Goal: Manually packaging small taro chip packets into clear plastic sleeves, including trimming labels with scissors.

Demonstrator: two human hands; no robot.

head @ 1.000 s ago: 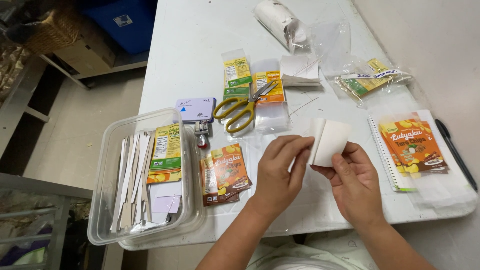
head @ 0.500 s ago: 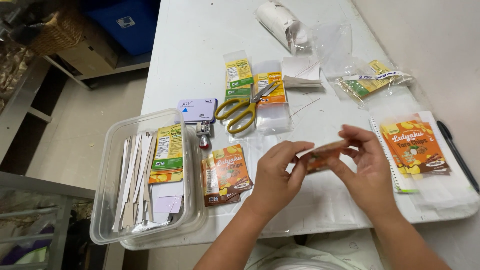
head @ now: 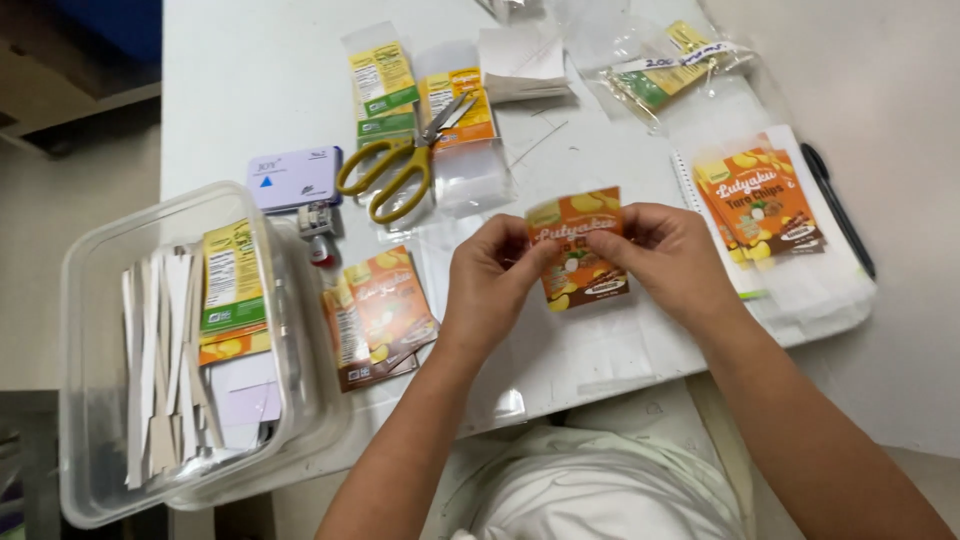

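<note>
The desk (head: 250, 90) is white and carries everything here. At its left corner a clear tub (head: 110, 300) overhangs the edge, holding white paper strips (head: 160, 370) stood on end and a yellow-and-green label (head: 232, 275). On the right a notebook (head: 800, 285) bears a stack of orange labels (head: 760, 200), with a black pen (head: 838, 205) just beside it. Near the middle lie yellow scissors (head: 395, 170), partly open, resting on clear sleeves (head: 465, 130). Between the tub and the hands lies a small pile of orange labels (head: 380, 315).

Above the desk's near edge, both hands hold one orange card (head: 580, 250), face up towards the camera. The left hand (head: 490, 285) pinches its left edge between thumb and fingers; the right hand (head: 670, 255) pinches the upper right edge the same way. Neither hand is open, and the card hangs clear of the desk.

The card looks very light and thin, likely printed paper or film: it should bend easily, crease if squeezed mid-sheet, and may be glossy enough to slide between fingertips. I judge the edges or corners the best place to hold it, with a light two-sided pinch that keeps it flat, since a single-corner grip would probably let it droop or twist
</note>
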